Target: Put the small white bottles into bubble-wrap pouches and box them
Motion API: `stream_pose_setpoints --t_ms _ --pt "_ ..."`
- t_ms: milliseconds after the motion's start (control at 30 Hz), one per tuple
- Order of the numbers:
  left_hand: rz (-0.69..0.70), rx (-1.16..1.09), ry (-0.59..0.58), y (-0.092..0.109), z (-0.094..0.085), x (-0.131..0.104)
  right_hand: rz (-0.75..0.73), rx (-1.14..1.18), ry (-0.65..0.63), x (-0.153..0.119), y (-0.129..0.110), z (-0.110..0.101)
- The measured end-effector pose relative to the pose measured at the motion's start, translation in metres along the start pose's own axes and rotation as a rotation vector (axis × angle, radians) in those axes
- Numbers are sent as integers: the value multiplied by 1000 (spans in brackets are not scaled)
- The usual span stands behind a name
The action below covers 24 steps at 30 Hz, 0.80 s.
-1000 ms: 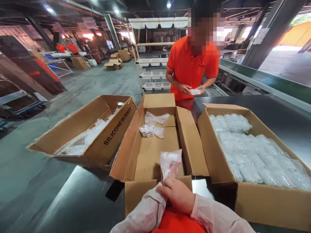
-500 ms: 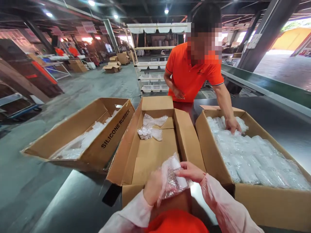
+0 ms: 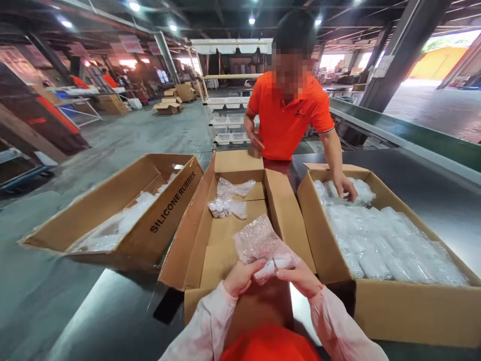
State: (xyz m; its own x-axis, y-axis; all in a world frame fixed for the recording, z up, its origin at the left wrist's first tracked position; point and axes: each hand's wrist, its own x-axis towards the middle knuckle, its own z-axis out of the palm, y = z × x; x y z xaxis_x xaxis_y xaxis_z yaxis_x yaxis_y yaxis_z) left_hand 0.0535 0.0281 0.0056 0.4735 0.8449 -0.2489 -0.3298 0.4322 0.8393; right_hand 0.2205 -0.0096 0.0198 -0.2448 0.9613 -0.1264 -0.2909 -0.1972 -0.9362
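Note:
A small white cylindrical bottle (image 3: 267,269) lies sideways in a clear bubble-wrap bag (image 3: 253,237), over the near end of the middle cardboard box (image 3: 287,220). My left hand (image 3: 240,279) is closed on the bottle's left end, thumb on top. At the other end my right hand (image 3: 303,279) pinches the bag and bottle between thumb and fingers. Deeper in that box, several small white bottles (image 3: 219,207) lie grouped beside clear bubble-wrap bags (image 3: 236,188).
On the right, an open box (image 3: 417,311) holds rows of bubble-wrapped items (image 3: 383,240). A co-worker's hand (image 3: 344,188) reaches over them. A "SILICONE RUBBER" box (image 3: 165,215) with clear wrap inside stands left. A black flat object (image 3: 168,306) lies on the dark table.
The bag has turned so its bubble-wrap end points away from me, and the bottle now lies across between both hands. The co-worker's hand has lifted slightly from the wrapped items.

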Motion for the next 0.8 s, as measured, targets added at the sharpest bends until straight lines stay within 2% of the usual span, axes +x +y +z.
stream_pose_setpoints --t_ms 67,133,200,267,367,400,467,533,600,700,767,800 --pt "9 153 -21 9 -2 -1 -18 -39 16 -9 -9 -11" --pt "16 305 -66 21 -6 -4 -46 -169 -41 -17 -15 -18" --pt "54 411 -104 32 -7 -8 -90 -316 -110 -21 -16 -17" --pt "106 507 -184 40 -5 -12 -72 -357 -60 -22 -8 -10" --pt "239 726 -383 44 -3 -21 120 -182 177 -21 14 0" --pt "288 804 -439 44 -4 -24 209 -122 219 -20 21 2" --pt "370 929 -478 41 -5 -29 357 -90 170 -19 30 2" --pt "374 976 -468 34 -7 -33 364 -175 78 -21 29 0" --pt "319 915 -409 25 -10 -32 196 -335 42 -25 22 -2" --pt "80 681 -172 6 -10 -25 -139 -735 -67 -33 9 -1" --pt "-107 510 -12 -5 -8 -19 -248 -1090 -131 -39 6 1" --pt "-178 440 38 -8 -6 -17 -248 -1230 -114 -41 5 2"
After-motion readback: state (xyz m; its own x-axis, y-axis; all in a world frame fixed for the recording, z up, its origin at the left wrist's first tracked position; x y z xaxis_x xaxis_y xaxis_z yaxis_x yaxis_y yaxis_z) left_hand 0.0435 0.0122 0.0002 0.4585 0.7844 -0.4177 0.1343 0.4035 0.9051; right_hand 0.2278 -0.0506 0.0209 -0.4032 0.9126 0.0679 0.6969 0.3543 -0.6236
